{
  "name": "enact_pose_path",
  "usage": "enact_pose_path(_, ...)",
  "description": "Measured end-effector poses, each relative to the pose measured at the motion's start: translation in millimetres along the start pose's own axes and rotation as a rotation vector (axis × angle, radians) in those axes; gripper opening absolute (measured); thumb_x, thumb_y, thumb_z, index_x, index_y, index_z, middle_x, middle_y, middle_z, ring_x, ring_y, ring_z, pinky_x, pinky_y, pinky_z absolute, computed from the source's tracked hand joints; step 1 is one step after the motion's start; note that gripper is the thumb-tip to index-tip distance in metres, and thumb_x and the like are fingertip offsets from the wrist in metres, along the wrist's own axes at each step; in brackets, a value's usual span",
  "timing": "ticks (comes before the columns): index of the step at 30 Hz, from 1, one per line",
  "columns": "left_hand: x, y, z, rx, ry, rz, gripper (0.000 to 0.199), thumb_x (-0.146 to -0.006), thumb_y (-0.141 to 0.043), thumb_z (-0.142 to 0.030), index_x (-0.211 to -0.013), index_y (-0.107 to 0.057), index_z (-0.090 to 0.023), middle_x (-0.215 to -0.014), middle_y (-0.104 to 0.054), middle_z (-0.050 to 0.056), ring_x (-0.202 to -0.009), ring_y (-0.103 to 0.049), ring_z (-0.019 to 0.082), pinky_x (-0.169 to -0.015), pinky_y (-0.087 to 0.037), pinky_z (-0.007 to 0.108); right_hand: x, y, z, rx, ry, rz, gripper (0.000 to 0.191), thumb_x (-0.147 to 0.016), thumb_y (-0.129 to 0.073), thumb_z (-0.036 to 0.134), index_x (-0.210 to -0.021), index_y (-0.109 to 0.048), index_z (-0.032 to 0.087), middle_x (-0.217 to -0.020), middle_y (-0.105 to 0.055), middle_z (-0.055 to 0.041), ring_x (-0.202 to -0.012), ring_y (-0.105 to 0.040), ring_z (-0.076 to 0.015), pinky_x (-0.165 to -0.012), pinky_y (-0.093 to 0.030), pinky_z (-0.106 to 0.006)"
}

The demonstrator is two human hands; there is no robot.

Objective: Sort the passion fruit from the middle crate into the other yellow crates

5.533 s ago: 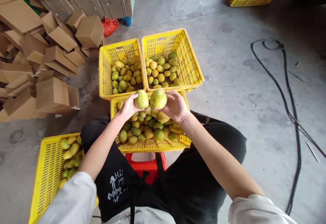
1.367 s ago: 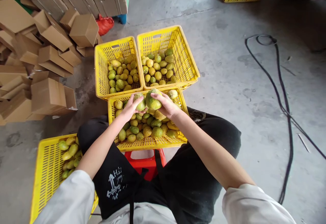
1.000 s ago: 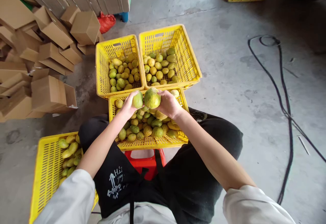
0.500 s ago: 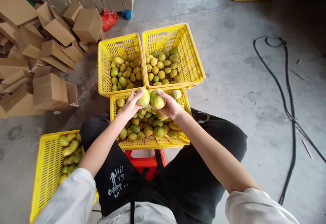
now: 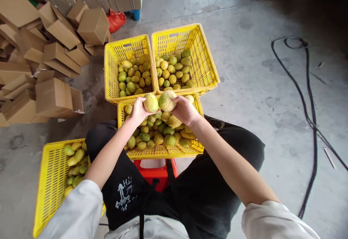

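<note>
- Holding L fruit [image 5: 151,103] in L hand [image 5: 140,111], up over far edge of near crate [image 5: 163,155].
- Grasping it from its L side: thumb on upper L of skin, other fingers bent round underneath, partly hidden by palm & fruit.
- Holding R fruit [image 5: 167,101] in R hand [image 5: 187,111], approx. same ht. as the other.
- Grasping this one from its R side: thumb against R edge, other fingers mostly out of sight below/behind; can't tell exact placement.
- Both fruit btwn the 2 hands, side by side; can't tell if touching.
- Pale yellow-green skin on L fruit; blotchy pale yellow w/ green patches on R fruit.
- Below hands, in near crate: loose pile of green & yellow fruit.
- Beyond: L rear crate [image 5: 112,68] & R rear crate [image 5: 205,61], next to each other, each w/ fruit on bottom.
- By L knee: side crate [image 5: 49,181], partly behind L arm, w/ more fruit.
- Btwn legs: red stool [image 5: 157,176], partly hidden by near crate.
- Farther L: heap of cardboard boxes [image 5: 54,97]; near it, red bag [image 5: 116,20].
- On floor at R: black cable [image 5: 313,123], looped at far end.
</note>
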State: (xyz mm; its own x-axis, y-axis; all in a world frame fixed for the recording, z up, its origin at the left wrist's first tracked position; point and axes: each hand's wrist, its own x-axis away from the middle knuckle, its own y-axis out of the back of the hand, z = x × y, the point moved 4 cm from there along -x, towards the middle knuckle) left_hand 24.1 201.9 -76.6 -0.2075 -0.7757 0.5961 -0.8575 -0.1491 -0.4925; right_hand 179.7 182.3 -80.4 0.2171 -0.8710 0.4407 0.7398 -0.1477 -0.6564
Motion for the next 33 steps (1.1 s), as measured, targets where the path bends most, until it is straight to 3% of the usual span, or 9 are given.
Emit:
enact_pose_path(5,1,-1.2,-2,-0.049,-0.050,0.003,0.018,-0.082,-0.057,-0.030,-0.094,-0.057,-0.017,-0.094,-0.068,0.006,-0.097,-0.067,0.023,-0.084,-0.059,0.043,3,-2,2,0.049,0.043,0.006,0.031,-0.068,-0.079,0.036,-0.090,-0.067,0.019,-0.093,-0.073,-0.0049,-0.095,-0.067,-0.0218,-0.087,-0.057,-0.032)
enact_pose_path(11,6,-3.7,1,-0.172,-0.101,0.016,0.034,-0.075,-0.073,-0.033,-0.097,-0.049,-0.022,-0.100,-0.066,0.004,-0.092,-0.070,0.021,-0.073,-0.061,0.033,1,-3,-2,0.006,0.063,0.014,0.039,-0.063,-0.084,0.039,-0.092,-0.064,0.024,-0.089,-0.071,-0.0001,-0.090,-0.067,-0.0193,-0.082,-0.058,-0.031)
enact_pose_path(15,7,-5.4,4,-0.224,-0.080,0.037,0.035,-0.074,-0.073,-0.032,-0.099,-0.048,-0.023,-0.097,-0.065,0.002,-0.087,-0.070,0.020,-0.065,-0.060,0.028,4,-4,-3,0.007,0.042,-0.003,0.039,-0.062,-0.085,0.035,-0.092,-0.062,0.024,-0.087,-0.068,0.0013,-0.084,-0.065,-0.0174,-0.075,-0.059,-0.030)
enact_pose_path(18,5,-5.1,5,-0.233,-0.077,0.032,0.030,-0.077,-0.069,-0.034,-0.099,-0.050,-0.025,-0.098,-0.064,0.002,-0.090,-0.068,0.020,-0.066,-0.059,0.028,7,-5,-2,0.015,0.018,-0.034,0.038,-0.063,-0.083,0.029,-0.092,-0.060,0.025,-0.089,-0.068,0.0012,-0.084,-0.065,-0.0177,-0.075,-0.060,-0.032)
enact_pose_path(23,1,0.3,4,-0.123,-0.046,-0.031,0.020,-0.086,-0.049,-0.035,-0.100,-0.055,-0.023,-0.100,-0.065,0.005,-0.097,-0.066,0.025,-0.074,-0.058,0.038,10,-7,2,-0.078,-0.106,0.061,0.027,-0.071,-0.068,0.035,-0.093,-0.059,0.024,-0.092,-0.070,-0.0040,-0.095,-0.066,-0.0268,-0.081,-0.060,-0.046)
enact_pose_path(26,-1,1.2,2,-0.079,-0.066,0.013,0.024,-0.088,-0.040,-0.029,-0.104,-0.056,-0.022,-0.104,-0.066,0.005,-0.099,-0.065,0.025,-0.078,-0.057,0.042,10,-7,10,-0.081,-0.078,0.104,0.026,-0.070,-0.062,0.035,-0.093,-0.059,0.023,-0.090,-0.071,-0.0057,-0.100,-0.065,-0.0296,-0.083,-0.059,-0.048)
enact_pose_path(33,0,-2.1,2,-0.144,-0.102,0.104,0.034,-0.086,-0.057,-0.046,-0.112,-0.056,-0.023,-0.106,-0.066,0.007,-0.092,-0.069,0.023,-0.072,-0.058,0.033,8,-8,13,-0.036,0.032,0.105,0.029,-0.071,-0.072,0.034,-0.096,-0.063,0.023,-0.094,-0.072,-0.0024,-0.095,-0.067,-0.0230,-0.083,-0.059,-0.037)
